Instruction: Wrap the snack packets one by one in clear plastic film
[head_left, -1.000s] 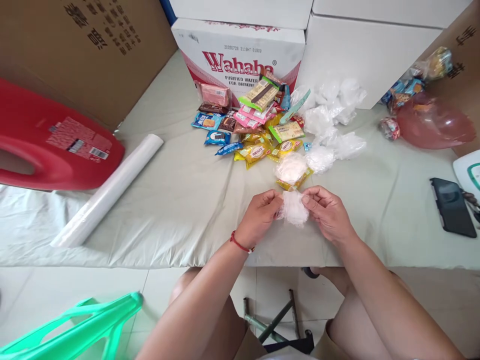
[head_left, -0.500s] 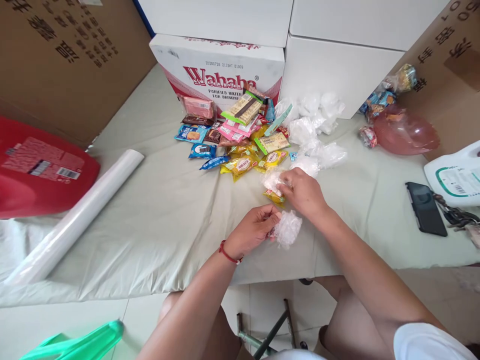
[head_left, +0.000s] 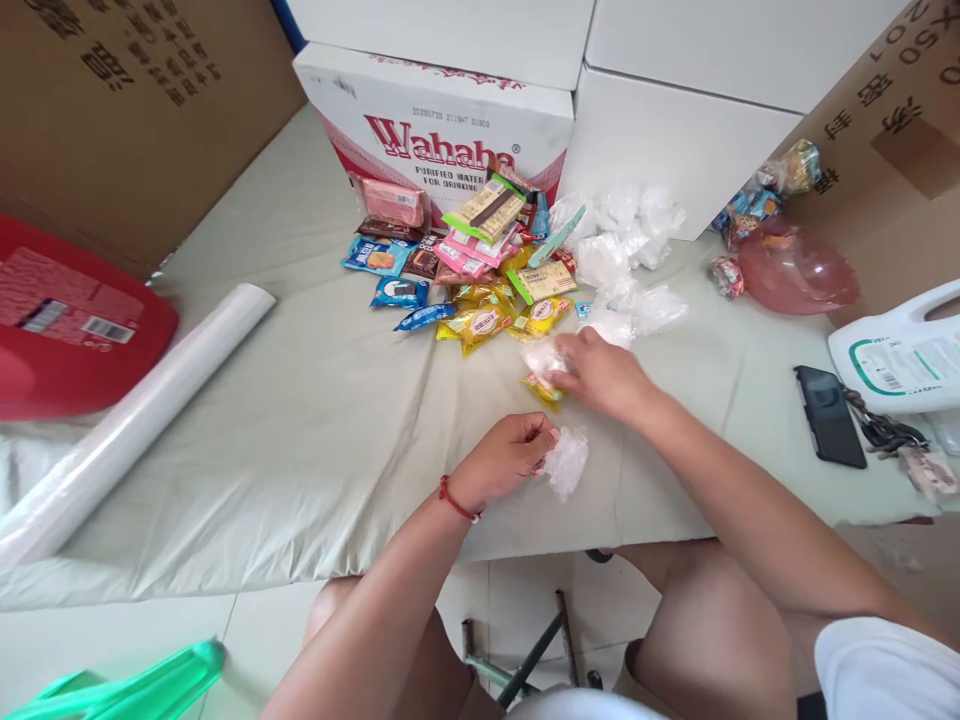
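Note:
My left hand (head_left: 514, 450) is closed on a crumpled clear plastic bag (head_left: 568, 462), which sticks out to the right of the fingertips near the table's front edge. Further up, the fingers of my right hand (head_left: 606, 375) pinch a second crumpled plastic bag (head_left: 541, 358); they are slightly blurred. Under that bag lies a yellow snack packet (head_left: 545, 392), partly covered. Just beyond it is a heap of wrapped snacks, with yellow packets (head_left: 480, 324) in front and a green-edged bar (head_left: 486, 208) on top. Several crumpled clear plastic bags (head_left: 637, 250) are bunched beside the heap.
A Wahaha carton (head_left: 435, 120) stands behind the snacks. To the left are a plastic roll (head_left: 150, 420) and a red container (head_left: 75, 330). On the right lie a pink balloon-like thing (head_left: 799, 270), a phone (head_left: 831, 415), keys (head_left: 889, 430) and a white jug (head_left: 900, 350).
The view has shifted slightly. The plastic at my left hand shows less and sits closer to the fingers. My right hand stays at the other bag, its fingers slightly changed in pose.

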